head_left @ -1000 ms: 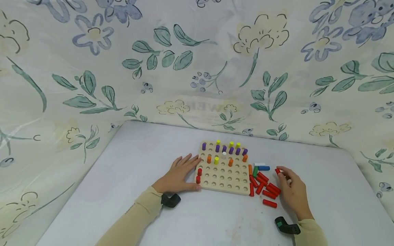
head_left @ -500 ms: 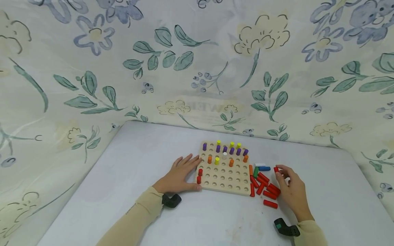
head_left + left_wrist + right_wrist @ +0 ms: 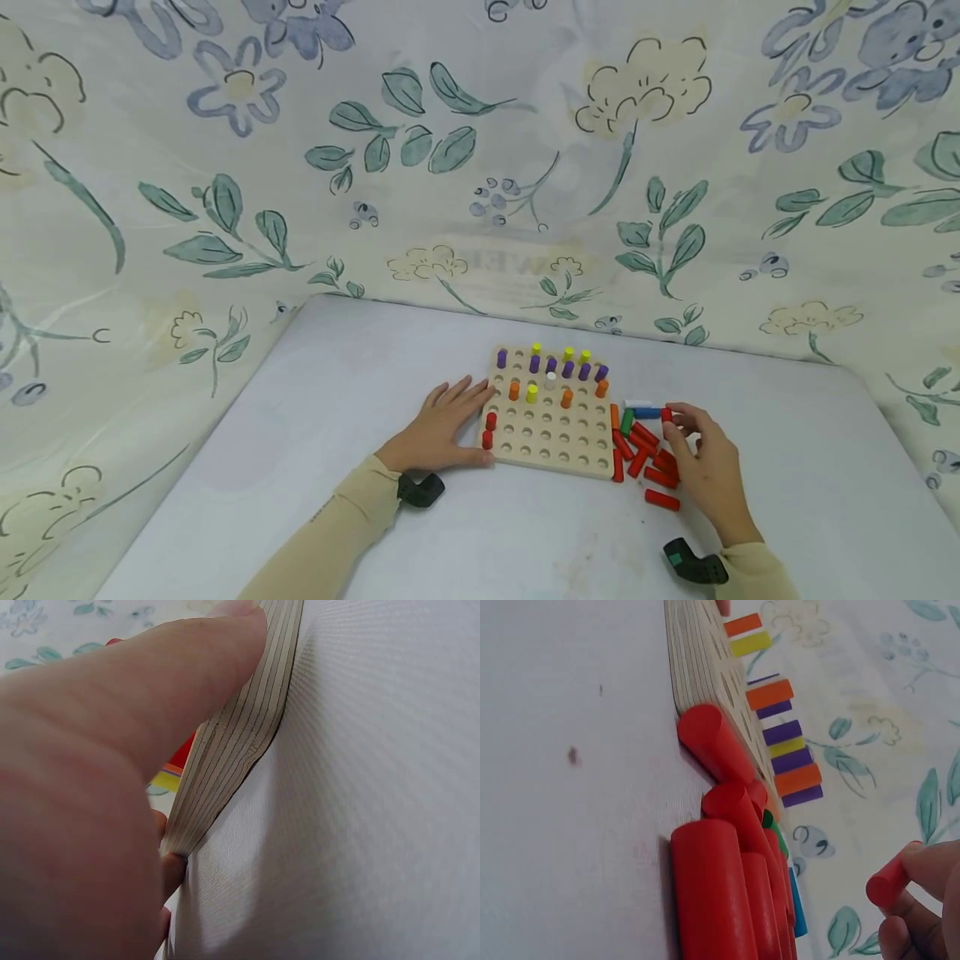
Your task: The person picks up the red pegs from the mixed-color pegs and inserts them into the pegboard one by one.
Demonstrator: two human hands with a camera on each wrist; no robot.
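Note:
A wooden pegboard (image 3: pixel 553 433) lies on the table, with purple, yellow, orange, white and red pegs upright in some of its holes. My left hand (image 3: pixel 442 425) rests at its left side, fingers spread, fingertips on the left edge and thumb at the near corner. In the left wrist view the thumb covers part of the board's layered edge (image 3: pixel 240 727). To the right of the board, my right hand (image 3: pixel 712 475) pinches a short red peg (image 3: pixel 889 883) between thumb and fingers, raised above the loose pegs. Two red pegs (image 3: pixel 489 430) stand in the board's left column.
Several loose red pegs (image 3: pixel 662 477) lie in a heap against the board's right side. Beside them are a green peg (image 3: pixel 627 422), a blue peg (image 3: pixel 647 413), a white peg (image 3: pixel 637 403) and an orange peg (image 3: pixel 614 415). A floral cloth (image 3: pixel 510 167) hangs behind the table.
My right hand has moved slightly left with the red peg, which now overlaps the blue peg's end and points more upright. The left hand stays on the board.

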